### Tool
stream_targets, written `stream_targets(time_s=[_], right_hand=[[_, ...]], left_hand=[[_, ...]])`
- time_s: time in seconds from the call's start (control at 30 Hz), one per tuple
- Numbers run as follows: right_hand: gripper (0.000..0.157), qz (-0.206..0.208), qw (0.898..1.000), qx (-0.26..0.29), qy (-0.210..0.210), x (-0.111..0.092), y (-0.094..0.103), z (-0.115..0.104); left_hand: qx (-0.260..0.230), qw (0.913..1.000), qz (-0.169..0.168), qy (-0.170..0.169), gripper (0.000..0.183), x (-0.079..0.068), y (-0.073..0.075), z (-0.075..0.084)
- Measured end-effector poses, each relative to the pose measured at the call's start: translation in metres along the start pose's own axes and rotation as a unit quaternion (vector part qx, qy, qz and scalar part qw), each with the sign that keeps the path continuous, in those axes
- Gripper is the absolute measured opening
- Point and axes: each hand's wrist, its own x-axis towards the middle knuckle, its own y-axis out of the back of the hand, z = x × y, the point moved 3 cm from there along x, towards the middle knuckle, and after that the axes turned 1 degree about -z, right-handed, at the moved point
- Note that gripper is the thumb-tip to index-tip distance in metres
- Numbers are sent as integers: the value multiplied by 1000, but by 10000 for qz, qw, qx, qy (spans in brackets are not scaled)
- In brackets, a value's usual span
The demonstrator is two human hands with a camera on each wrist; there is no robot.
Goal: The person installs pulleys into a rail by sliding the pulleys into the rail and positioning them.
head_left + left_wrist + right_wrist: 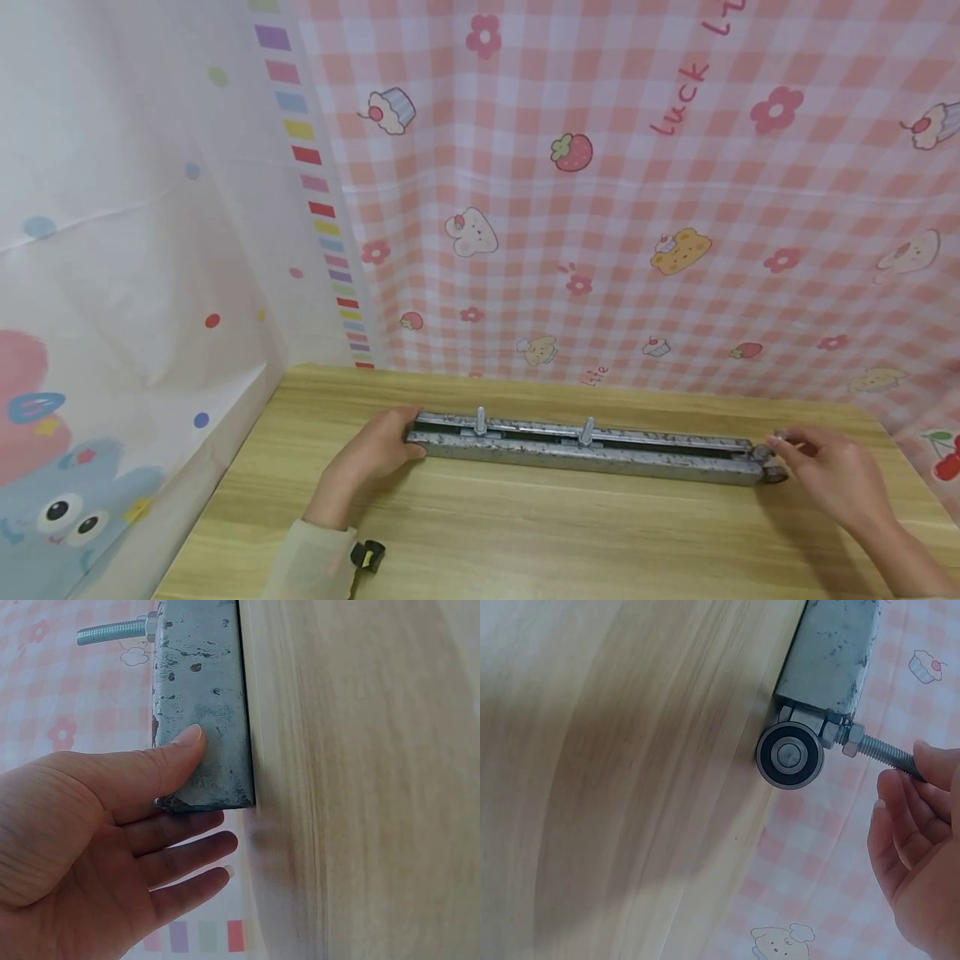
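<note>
A long grey steel slotted track [525, 456], worn and spotted, lies slot up across the wooden table. My left hand [386, 446] grips its left end, thumb [184, 754] on the near side face and other fingers by the open end. Two bolts stand upright out of the slot, a left bolt [481, 419] and a right bolt [588, 430]. At the track's right end sits a roller hanger, its round bearing wheel [788, 755] outside the track. My right hand [840, 479] pinches the tip of the hanger's threaded bolt [885, 752], which carries nuts near its base.
The wooden table [510, 533] extends in front of the track. Behind it hangs a pink checked cloth [525, 183] with cartoon prints, and a white printed cloth [150, 250] hangs on the left. A small black clip-like object [367, 556] is beside my left sleeve.
</note>
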Motion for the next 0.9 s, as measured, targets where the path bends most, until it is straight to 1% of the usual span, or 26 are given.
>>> stream_targets(time_s=[0.2,0.4,0.53,0.8,0.9], right_hand=[[14,5,10000,9,48,1,-4,-4],[16,-36,10000,29,64,1,-6,-10],[16,-35,9999,86,95,1,-7,-13],[13,12,9995,148,261,3,-9,-16],[11,56,9993,162,343,4,-10,-19]], left_hand=[[10,10000,11,0,51,1,-1,-1],[-25,10000,14,-11,52,0,0,-1],[-3,10000,10,-21,49,1,0,-1],[5,10000,-23,-2,54,1,0,-1],[-33,10000,-20,56,56,1,0,-1]])
